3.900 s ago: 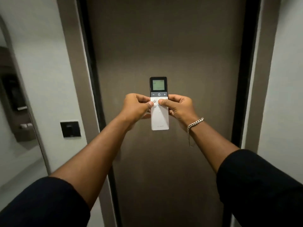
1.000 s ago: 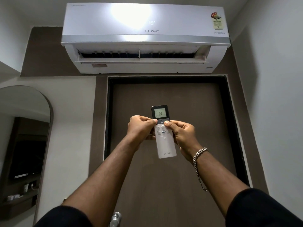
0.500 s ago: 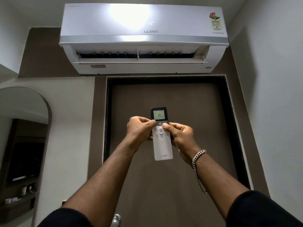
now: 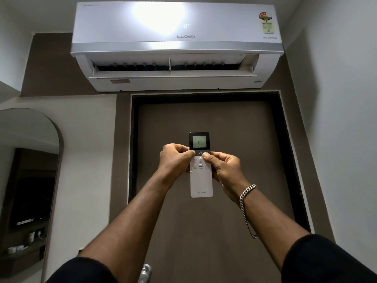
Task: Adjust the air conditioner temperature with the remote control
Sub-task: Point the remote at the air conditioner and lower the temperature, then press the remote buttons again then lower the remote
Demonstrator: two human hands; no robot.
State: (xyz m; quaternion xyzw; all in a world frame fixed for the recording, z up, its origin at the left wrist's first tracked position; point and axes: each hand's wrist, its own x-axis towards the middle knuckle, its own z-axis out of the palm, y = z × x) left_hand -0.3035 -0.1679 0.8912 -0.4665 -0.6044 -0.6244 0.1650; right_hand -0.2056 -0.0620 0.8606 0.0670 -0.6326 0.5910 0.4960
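Note:
A white remote control point(image 4: 201, 182) with a dark top and a lit screen reading 17 is held upright at arm's length, in front of a brown door. My left hand point(image 4: 176, 160) grips its left side, thumb on the dark button strip at the left. My right hand point(image 4: 225, 169) grips the right side, thumb resting on the upper buttons. High on the wall above the door hangs a white air conditioner point(image 4: 175, 43). Its flap is open and its front display reads 18.
The brown door point(image 4: 234, 139) in a dark frame fills the space ahead, its metal handle point(image 4: 145, 271) low by my left arm. An arched mirror point(image 4: 28, 180) hangs on the left wall. A white wall point(image 4: 336, 119) closes the right side.
The remote's screen has dropped from 19 to 18 to 17, and the air conditioner's display from 19 to 18. My left thumb has slid up onto the dark strip. Earlier I looked lower, at the door only.

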